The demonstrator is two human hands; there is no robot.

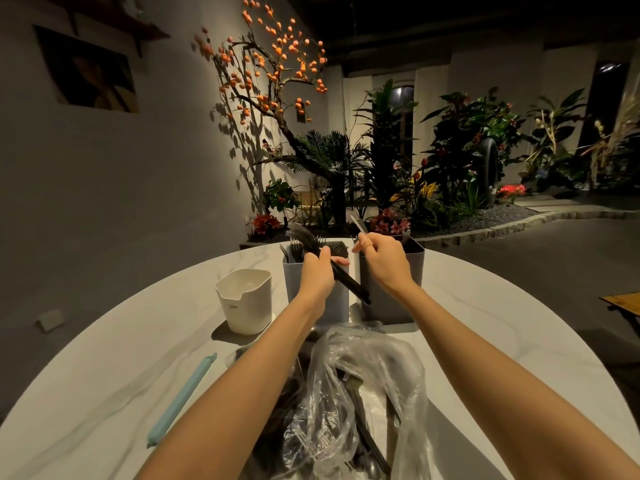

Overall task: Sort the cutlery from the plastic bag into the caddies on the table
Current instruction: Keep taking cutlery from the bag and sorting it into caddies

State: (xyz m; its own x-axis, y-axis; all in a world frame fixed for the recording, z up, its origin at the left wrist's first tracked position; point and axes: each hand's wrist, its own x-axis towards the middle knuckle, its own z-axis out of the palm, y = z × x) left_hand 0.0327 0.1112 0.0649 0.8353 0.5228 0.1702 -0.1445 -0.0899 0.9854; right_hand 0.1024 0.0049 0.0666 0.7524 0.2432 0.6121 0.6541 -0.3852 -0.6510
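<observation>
Nearest, the plastic bag (349, 403) still holds cutlery, so sorting is incomplete. Beyond it, the left hand (320, 271) grips a bundle of black forks (311, 242) over the left grey caddy (317, 296); the right hand (379, 259) pinches a knife (358, 224) above the right caddy (414, 271) (both partly filled). The white caddy (244, 299) stands left, with open room around it.

A pale blue bag clip (181, 400) lies on the marble table (104, 358) (left side).

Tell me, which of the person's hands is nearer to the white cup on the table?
Left. The left hand holds black forks just right of the white cup; the right hand is farther right, over the dark caddy.
</observation>
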